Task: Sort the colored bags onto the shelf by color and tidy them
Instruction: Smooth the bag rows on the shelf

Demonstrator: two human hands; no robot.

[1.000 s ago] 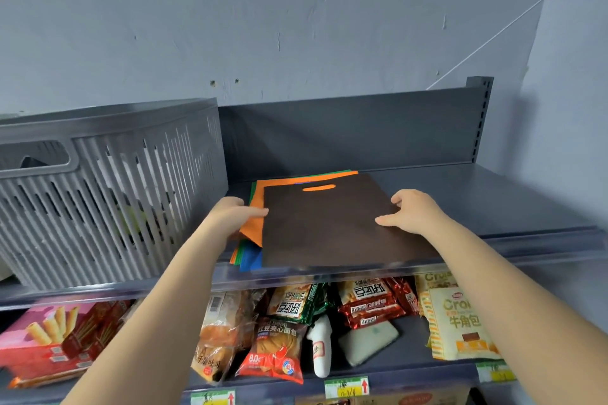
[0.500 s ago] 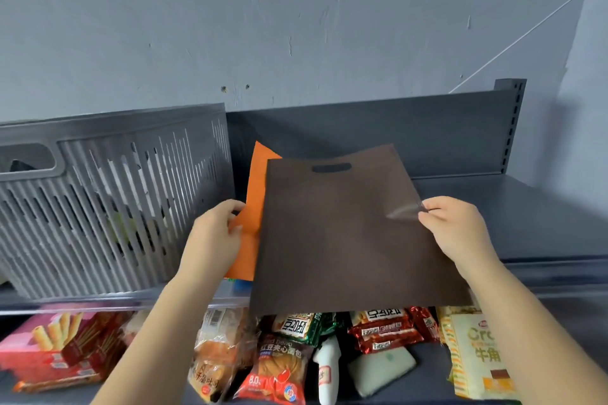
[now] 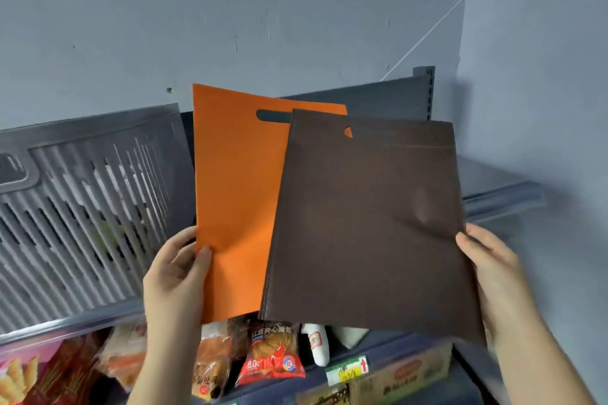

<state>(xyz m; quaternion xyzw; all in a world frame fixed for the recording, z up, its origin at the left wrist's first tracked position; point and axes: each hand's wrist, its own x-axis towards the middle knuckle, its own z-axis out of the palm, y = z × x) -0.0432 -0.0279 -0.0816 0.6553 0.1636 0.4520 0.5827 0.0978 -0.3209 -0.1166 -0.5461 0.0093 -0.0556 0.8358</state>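
I hold two flat bags upright in front of the grey shelf (image 3: 503,200). My left hand (image 3: 174,276) pinches the lower left edge of an orange bag (image 3: 237,207), thumb on its front. My right hand (image 3: 487,266) grips the right edge of a dark brown bag (image 3: 368,227). The brown bag overlaps the orange one's right side and partly covers its handle slot. The shelf surface behind the bags is hidden, and so are any other bags there.
A grey slatted plastic basket (image 3: 82,207) stands on the shelf at the left, close to my left hand. Below the shelf lie snack packets (image 3: 269,355), a price tag (image 3: 347,370) and a cardboard box (image 3: 404,375). A grey wall rises behind.
Both bags have come up off the shelf stack and nearer to me. The orange bag has separated to the left of the brown one. The view has tilted.
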